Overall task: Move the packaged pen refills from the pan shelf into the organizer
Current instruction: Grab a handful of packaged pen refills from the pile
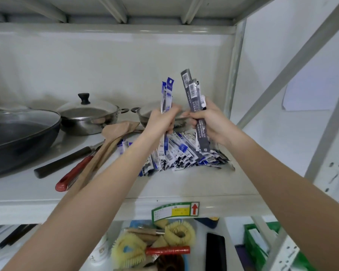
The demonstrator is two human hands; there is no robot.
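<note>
A heap of packaged pen refills in blue, white and black wrappers lies on the grey pan shelf, right of centre. Above the heap my left hand grips a few blue-and-white refill packs, held upright. Just to its right, my right hand holds a bundle of dark grey refill packs, also upright, their lower ends hanging down over the heap. The two hands almost touch. No organizer is recognisable in view.
On the shelf's left stand a dark wok and a lidded steel pot; another steel pan sits behind my hands. Wooden spatulas and red-handled utensils lie beside the heap. Brushes fill the shelf below. A metal upright stands at right.
</note>
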